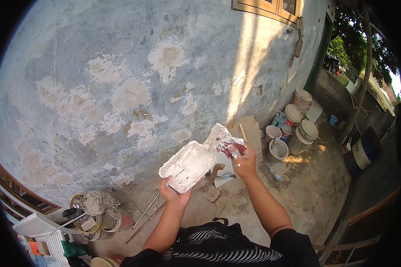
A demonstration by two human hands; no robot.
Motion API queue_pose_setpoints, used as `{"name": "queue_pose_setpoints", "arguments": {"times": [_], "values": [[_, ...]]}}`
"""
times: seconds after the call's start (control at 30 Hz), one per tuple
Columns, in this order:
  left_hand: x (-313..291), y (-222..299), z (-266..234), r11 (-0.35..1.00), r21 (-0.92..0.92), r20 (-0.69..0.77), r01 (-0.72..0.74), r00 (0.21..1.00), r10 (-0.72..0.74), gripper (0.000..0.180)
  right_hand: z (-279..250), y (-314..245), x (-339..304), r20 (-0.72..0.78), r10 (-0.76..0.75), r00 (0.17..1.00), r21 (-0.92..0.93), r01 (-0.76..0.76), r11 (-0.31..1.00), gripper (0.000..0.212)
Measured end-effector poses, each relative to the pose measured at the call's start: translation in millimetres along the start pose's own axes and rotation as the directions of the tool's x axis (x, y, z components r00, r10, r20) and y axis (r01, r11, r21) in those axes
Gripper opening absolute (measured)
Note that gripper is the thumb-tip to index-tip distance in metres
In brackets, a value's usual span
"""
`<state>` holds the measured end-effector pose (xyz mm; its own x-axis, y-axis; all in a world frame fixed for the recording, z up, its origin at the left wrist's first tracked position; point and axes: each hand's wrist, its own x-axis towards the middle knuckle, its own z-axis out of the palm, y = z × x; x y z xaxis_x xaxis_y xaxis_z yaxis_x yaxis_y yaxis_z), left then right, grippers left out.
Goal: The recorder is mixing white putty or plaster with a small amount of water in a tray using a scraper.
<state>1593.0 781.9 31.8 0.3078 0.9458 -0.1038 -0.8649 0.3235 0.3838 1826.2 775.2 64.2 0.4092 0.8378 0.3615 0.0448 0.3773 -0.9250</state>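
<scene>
My left hand (176,195) grips a shallow tray (188,167) from below; it is heaped with thick white putty that also coats its rim. In my right hand (245,161) is a putty knife (219,135) with a dark red, smeared handle. White putty covers its broad blade, which sits at the right end of the tray; whether they touch I cannot tell. My right fingers are closed round the handle and speckled with putty. Ahead stands a weathered blue-grey wall (200,40), with several rough whitish patches (131,94) of putty on it.
Several paint buckets (306,131) cluster by the wall at the right, near a board (249,133) leaning there. A mop head (101,204) lies over buckets at the lower left. Thin rods (145,211) are on the concrete floor. A drum (365,149) stands far right.
</scene>
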Motion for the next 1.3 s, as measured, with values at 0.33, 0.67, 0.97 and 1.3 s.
{"name": "queue_pose_setpoints", "arguments": {"times": [0.33, 0.67, 0.97, 1.3], "values": [[0.9, -9.9, 1.0, 0.990, -0.130, -0.006, -0.060, 0.998, 0.060, 0.075, -1.3, 1.6, -3.2, 0.011, -0.059, 0.998, -0.100, 0.060, 0.993, 0.019], [1.9, -19.2, 11.3, 0.983, -0.160, -0.055, -0.090, 0.995, 0.082, 0.074, -2.3, -30.9, -8.0, 0.572, -0.415, 0.708, -0.532, 0.705, 0.469, 0.031], [6.9, -16.7, 16.1, 0.982, -0.114, -0.025, -0.150, 0.989, 0.148, 0.074, 1.2, -55.1, -13.7, 0.722, -0.510, 0.467, -0.396, 0.884, 0.249, 0.031], [10.5, 5.4, 4.1, 0.974, -0.216, 0.080, -0.069, 0.993, 0.088, 0.075, 14.0, -63.6, -22.5, -0.098, -0.195, 0.976, -0.038, 0.192, 0.981, 0.011]]}}
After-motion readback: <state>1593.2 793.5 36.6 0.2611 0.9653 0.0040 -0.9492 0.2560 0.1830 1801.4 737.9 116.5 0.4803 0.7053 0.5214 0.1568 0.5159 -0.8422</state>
